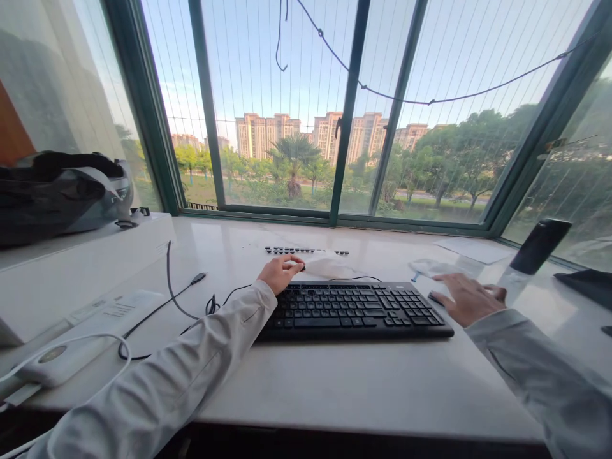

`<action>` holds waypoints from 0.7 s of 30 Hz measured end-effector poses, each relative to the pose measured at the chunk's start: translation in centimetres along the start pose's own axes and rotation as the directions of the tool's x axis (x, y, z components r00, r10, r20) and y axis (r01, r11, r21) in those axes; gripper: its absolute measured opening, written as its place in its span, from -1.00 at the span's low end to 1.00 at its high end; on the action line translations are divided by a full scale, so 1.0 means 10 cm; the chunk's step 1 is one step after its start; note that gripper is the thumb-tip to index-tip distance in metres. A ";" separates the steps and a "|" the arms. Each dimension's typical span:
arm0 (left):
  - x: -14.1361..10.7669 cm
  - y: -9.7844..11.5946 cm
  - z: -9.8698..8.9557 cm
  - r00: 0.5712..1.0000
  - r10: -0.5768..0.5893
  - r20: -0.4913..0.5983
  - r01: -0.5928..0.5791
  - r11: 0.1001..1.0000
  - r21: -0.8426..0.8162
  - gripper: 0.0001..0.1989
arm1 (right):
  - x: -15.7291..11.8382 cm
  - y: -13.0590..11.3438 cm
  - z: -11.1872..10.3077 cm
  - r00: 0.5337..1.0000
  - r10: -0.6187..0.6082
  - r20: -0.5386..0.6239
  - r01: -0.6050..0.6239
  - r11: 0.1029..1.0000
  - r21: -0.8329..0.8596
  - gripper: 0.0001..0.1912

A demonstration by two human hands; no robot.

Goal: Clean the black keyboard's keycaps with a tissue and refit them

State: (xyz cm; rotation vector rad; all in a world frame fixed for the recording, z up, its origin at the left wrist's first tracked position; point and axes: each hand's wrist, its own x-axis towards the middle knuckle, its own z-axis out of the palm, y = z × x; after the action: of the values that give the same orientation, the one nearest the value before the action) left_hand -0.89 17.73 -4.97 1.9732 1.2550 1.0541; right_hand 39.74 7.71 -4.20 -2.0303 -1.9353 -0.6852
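My left hand (281,274) is closed in a pinch over the upper left part of a black keyboard (356,323). Between its fingertips is a small black piece (301,268) that looks like a keycap. Behind the keyboard, several loose black keycaps (306,250) lie in rows on the white sill. My right hand (468,298) hovers or rests beside the keyboard's right end, fingers apart and holding nothing that I can make out. A small blue tool (415,276) lies near its fingertips, by a clear plastic bag (428,266).
On the left are a white box (90,255) with a dark bag-like thing (62,191) on it, a white power strip (71,347) and a black USB cable (179,290). A black phone-like slab (540,245) stands at right, near papers (473,250). Windows (282,153) rise behind.
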 end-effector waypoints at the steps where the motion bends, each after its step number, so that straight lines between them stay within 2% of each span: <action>1: 0.01 0.00 0.00 1.000 0.023 -0.021 -0.023 1.000 0.019 -0.70 | 0.10 -0.23 -0.10 0.996 -0.075 0.040 0.072 0.996 0.053 -0.70; 2: 0.01 0.00 0.00 0.998 0.040 -0.045 -0.038 0.998 0.043 -0.72 | 0.21 -0.49 -0.18 0.989 -0.140 0.044 0.135 0.985 0.110 -0.72; 4: 0.01 0.02 0.00 0.996 0.047 -0.078 -0.041 0.996 0.079 -0.73 | 0.43 -1.04 -0.25 0.943 -0.329 0.055 0.300 0.908 0.291 -0.77; 5: 0.01 0.03 0.00 0.996 0.044 -0.079 -0.037 0.996 0.083 -0.73 | 0.52 -1.31 -0.24 0.928 -0.366 0.061 0.315 0.863 0.394 -0.79; 7: -0.01 0.07 0.00 0.997 0.041 -0.060 -0.037 0.997 0.065 -0.73 | 0.67 -1.76 -0.14 0.912 -0.401 0.090 0.272 0.753 0.600 -0.82; 9: -0.03 0.11 0.01 0.999 0.027 -0.027 -0.026 0.999 0.030 -0.73 | 0.76 -2.05 0.01 0.908 -0.407 0.098 0.164 0.562 0.811 -0.77; 12: -0.07 0.17 0.02 1.000 -0.021 0.018 0.022 0.999 -0.025 -0.73 | 0.81 -2.20 0.24 0.884 -0.454 0.114 -0.042 0.164 0.985 -0.75; 15: -0.09 0.17 0.04 0.998 -0.030 0.051 0.033 0.997 -0.065 -0.73 | 0.82 -2.16 0.33 0.852 -0.477 0.215 -0.331 -0.173 0.928 -0.68; 16: -0.10 0.17 0.04 0.998 -0.028 0.060 0.032 0.997 -0.074 -0.73 | 0.82 -2.13 0.32 0.835 -0.492 0.247 -0.407 -0.251 0.878 -0.64; 18: -0.10 0.15 0.06 0.997 -0.036 0.073 0.042 0.996 -0.080 -0.73 | 0.81 -2.09 0.28 0.791 -0.547 0.273 -0.512 -0.349 0.785 -0.56; 21: -0.10 0.13 0.08 0.994 -0.058 0.089 0.066 0.994 -0.091 -0.72 | 0.80 -2.06 0.18 0.730 -0.623 0.282 -0.599 -0.383 0.704 -0.43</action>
State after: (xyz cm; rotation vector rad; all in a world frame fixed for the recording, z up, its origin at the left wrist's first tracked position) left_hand 0.11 16.27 -4.70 1.8769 1.1916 0.9694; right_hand 19.79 17.26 -4.61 -0.6679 -1.3489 1.8063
